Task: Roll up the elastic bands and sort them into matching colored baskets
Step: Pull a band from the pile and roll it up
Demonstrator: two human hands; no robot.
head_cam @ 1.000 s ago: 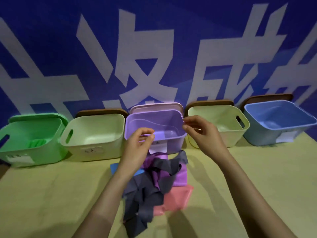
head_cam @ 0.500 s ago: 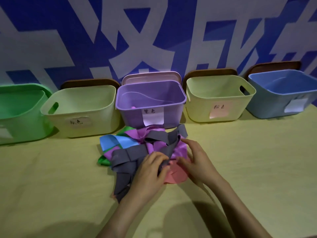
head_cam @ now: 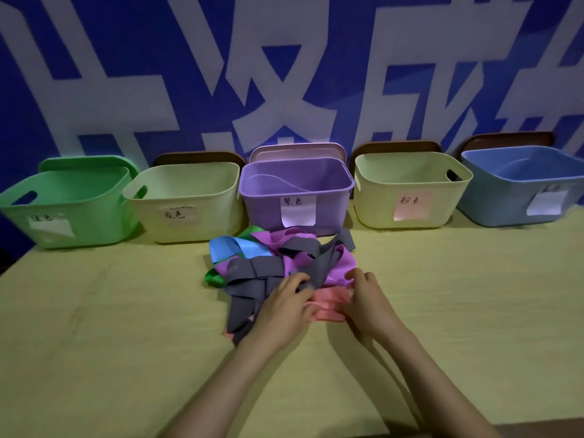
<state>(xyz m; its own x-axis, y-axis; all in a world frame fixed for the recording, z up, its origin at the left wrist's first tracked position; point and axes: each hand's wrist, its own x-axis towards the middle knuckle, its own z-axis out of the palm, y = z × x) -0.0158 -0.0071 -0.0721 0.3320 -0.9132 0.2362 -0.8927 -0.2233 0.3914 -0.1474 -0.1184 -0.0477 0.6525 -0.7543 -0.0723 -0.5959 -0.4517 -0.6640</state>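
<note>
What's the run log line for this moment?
step: picking a band | left hand: pinches pink band beside grey band | right hand: grips pink band | pile: before purple basket

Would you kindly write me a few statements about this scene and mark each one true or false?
1. The purple basket stands in the middle of the row. True.
2. The blue basket is at the far left. False: it is at the far right; the green basket is at the far left.
3. The pile of bands lies inside a basket. False: it lies on the table, in front of the purple basket.
4. The left hand and right hand are both at the pile. True.
5. The pink band lies between the hands. True.
6. The right hand hangs clear of the bands. False: its fingers curl on the pink band.
</note>
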